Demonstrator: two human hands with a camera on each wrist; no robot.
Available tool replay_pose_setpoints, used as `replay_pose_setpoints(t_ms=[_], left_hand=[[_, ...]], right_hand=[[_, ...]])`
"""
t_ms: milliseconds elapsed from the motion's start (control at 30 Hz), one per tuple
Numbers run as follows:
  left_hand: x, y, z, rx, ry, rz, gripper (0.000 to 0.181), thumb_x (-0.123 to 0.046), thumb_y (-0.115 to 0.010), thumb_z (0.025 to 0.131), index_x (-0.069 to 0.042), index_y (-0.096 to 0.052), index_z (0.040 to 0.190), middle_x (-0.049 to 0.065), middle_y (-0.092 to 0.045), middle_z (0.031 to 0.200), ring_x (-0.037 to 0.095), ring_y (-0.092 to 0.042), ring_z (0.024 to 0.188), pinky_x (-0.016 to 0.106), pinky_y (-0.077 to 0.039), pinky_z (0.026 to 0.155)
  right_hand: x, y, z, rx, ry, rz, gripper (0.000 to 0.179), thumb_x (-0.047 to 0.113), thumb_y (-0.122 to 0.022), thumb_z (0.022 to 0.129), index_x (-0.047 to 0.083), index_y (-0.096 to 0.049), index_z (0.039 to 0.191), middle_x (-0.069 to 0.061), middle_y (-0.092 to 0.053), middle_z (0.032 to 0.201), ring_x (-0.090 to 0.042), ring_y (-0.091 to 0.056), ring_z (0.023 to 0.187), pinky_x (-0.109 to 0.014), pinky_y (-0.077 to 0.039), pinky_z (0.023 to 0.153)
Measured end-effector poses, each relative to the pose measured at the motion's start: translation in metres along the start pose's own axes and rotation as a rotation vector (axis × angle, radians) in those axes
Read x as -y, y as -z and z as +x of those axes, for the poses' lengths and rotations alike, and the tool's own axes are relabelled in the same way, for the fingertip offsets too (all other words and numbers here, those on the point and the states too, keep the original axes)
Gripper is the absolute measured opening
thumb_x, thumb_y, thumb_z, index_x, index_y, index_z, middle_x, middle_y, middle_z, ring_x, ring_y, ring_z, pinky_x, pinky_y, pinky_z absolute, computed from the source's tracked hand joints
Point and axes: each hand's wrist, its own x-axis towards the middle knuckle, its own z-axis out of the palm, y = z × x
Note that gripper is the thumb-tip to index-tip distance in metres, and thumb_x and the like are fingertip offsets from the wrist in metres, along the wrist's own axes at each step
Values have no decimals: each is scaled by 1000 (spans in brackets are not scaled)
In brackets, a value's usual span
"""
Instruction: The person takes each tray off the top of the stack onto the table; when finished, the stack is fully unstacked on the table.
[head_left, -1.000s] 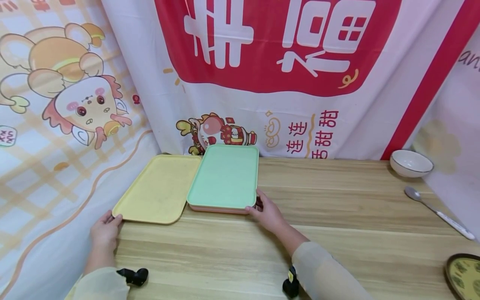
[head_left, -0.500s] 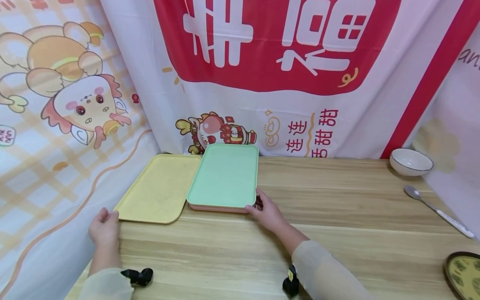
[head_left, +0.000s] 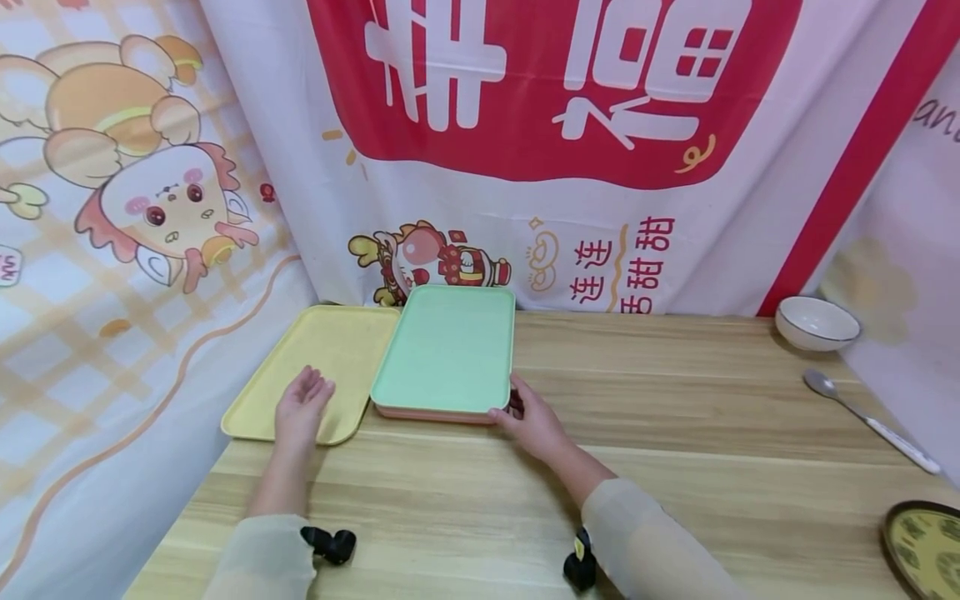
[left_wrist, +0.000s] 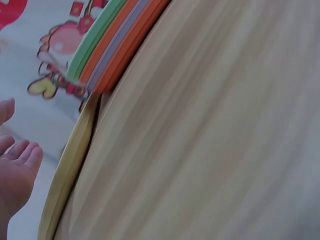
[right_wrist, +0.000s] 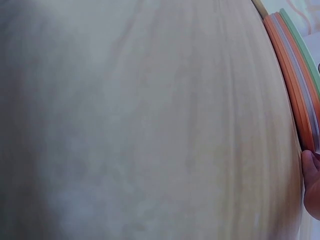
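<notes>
A yellow tray [head_left: 330, 350] lies flat at the back left of the table. Over its near part is my left hand [head_left: 300, 408], fingers loosely bent and holding nothing; in the left wrist view this hand [left_wrist: 17, 175] is apart from the tray rim. Right beside the yellow tray stands a stack of trays, a green tray [head_left: 450, 350] on top, with orange and purple edges [left_wrist: 120, 42] below it. My right hand [head_left: 532, 421] grips the stack's near right corner, thumb on the front side and fingers round the right side, partly hidden.
A white bowl [head_left: 816, 325] stands at the back right, with a white-handled spoon [head_left: 870, 421] in front of it. A dark-rimmed, patterned yellow plate [head_left: 926, 546] sits at the right edge. Printed cloths [head_left: 585, 200] hang behind the table and at both sides.
My left hand has let go of the yellow tray's near left corner and moved right, over the tray. The right hand stays at the stack, which has not visibly moved.
</notes>
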Motion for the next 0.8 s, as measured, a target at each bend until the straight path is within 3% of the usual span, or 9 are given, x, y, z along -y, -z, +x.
replay_pose_setpoints(t_ms=[200,367,800], left_hand=[[4,-31,-4,161,-56,6,73,-14,-57,99,-2,-12,156,16,-19,163,28,-23,150,36,-24,125],[9,-48,-8,245,-69,29,76,-13,-59,98,2,-12,155,18,-16,163,31,-19,151,39,-18,127],[22,-61,-12,270,-42,14,79,-8,-60,96,6,-8,154,22,-9,163,30,-10,152,38,-15,127]], right_hand=[[0,-1,1,1,-14,12,81,38,-67,92,6,-26,155,-17,-51,145,-29,-51,132,-43,-47,111],[-1,-2,2,2,-3,15,81,39,-67,92,6,-26,154,-18,-51,144,-30,-51,132,-43,-48,110],[-1,-1,1,6,0,15,81,39,-66,92,6,-26,155,-18,-52,143,-30,-52,131,-44,-48,110]])
